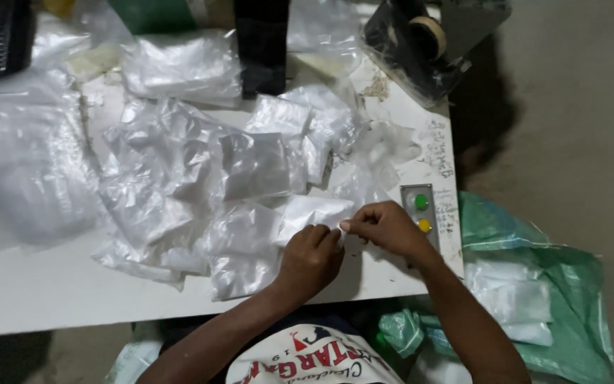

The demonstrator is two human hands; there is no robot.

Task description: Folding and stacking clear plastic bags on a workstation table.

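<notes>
Hands meet over a small clear plastic bag (312, 212) lying near the front edge of the white table (51, 299), just left of a grey control box (421, 213) with a green and a yellow button. Right hand (391, 227) has fingertips pinched together on the bag's edge, probably to peel or hold the opening. Left hand (310, 259) is curled with its fingers on the same edge, steadying it. Heap of more clear bags (179, 171) sits behind, within easy reach. Green woven sack (577, 284) on the floor to the right holds packed ones.
</notes>
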